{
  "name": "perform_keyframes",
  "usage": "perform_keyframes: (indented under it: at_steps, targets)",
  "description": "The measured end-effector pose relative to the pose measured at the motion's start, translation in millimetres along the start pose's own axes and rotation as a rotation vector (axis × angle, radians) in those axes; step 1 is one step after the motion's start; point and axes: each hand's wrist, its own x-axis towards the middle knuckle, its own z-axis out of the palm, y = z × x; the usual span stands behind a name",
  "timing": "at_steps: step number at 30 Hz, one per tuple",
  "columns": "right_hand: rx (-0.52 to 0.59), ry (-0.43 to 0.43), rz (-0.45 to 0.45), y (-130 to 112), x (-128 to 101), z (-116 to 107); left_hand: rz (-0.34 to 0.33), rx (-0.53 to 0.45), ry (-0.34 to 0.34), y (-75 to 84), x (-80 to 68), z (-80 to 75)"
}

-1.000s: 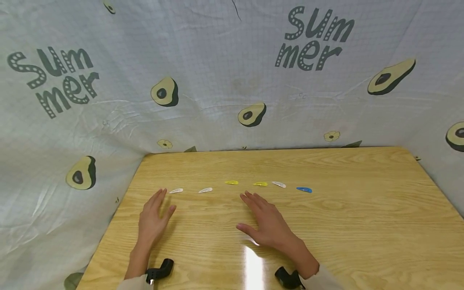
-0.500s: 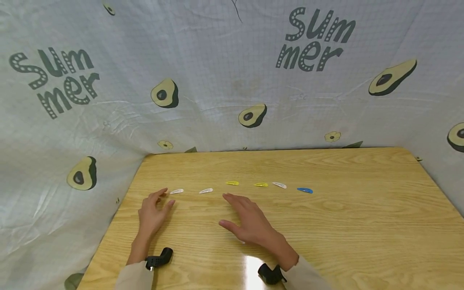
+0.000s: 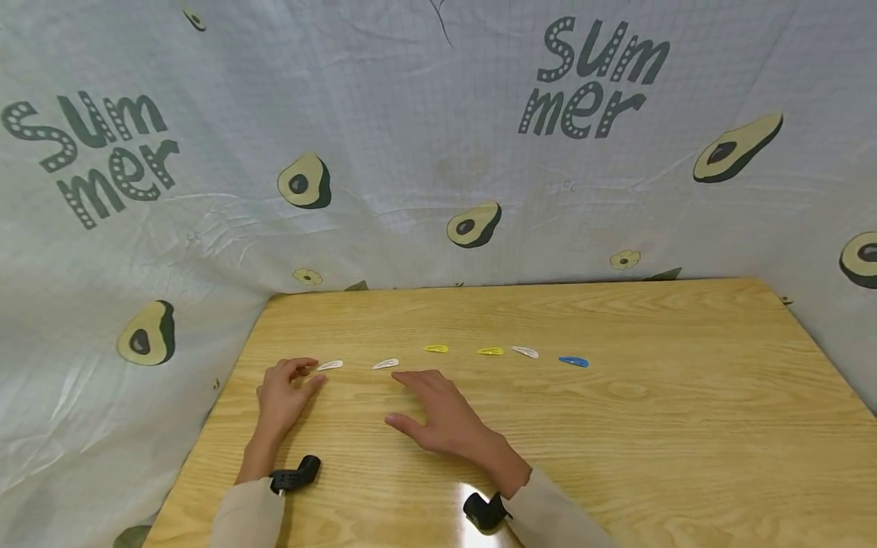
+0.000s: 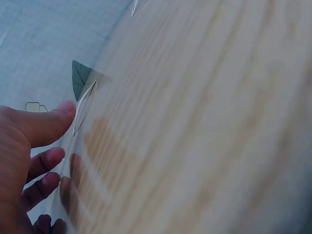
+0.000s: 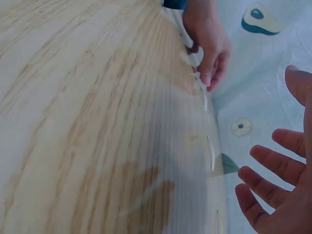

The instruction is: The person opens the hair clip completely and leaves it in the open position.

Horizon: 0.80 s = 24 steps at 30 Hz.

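A row of snap hair clips lies on the wooden table. At its left end is a white hair clip [image 3: 330,365]; my left hand [image 3: 281,396] is beside it, fingers bent and thumb apart from them. In the left wrist view the thumb [image 4: 61,114] is close to that clip; contact is hard to tell. A second white hair clip [image 3: 386,364] lies just beyond the fingertips of my right hand [image 3: 445,418], which hovers with fingers extended and holds nothing. Further right are two yellow hair clips [image 3: 435,348], a third white hair clip [image 3: 525,352] and a blue hair clip [image 3: 573,361].
The wooden table [image 3: 651,441] meets a white cloth [image 3: 384,137] printed with avocados and lettering, hanging behind it and at both sides. Black wrist cameras are strapped on the left wrist [image 3: 296,473] and the right wrist [image 3: 485,511].
My right hand has moved left, from near the yellow clips to the second white clip. The fingers of my left hand have bent in beside the leftmost white clip. The clips stay in place.
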Motion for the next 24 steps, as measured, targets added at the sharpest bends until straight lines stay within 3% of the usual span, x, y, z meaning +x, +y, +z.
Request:
perform_keyframes:
  at_steps: [5,18,24]
  targets:
    - [-0.024,-0.015,-0.008,-3.2,10.9,9.0,-0.021,-0.007,-0.014,-4.0,4.8,-1.5]
    - [-0.057,-0.039,0.089,-15.2,32.3,21.5,-0.051,-0.009,-0.047,-5.7,19.3,0.5]
    - [-0.010,-0.038,0.121,-18.9,44.1,25.6,-0.049,-0.012,-0.043,-5.5,23.2,2.0]
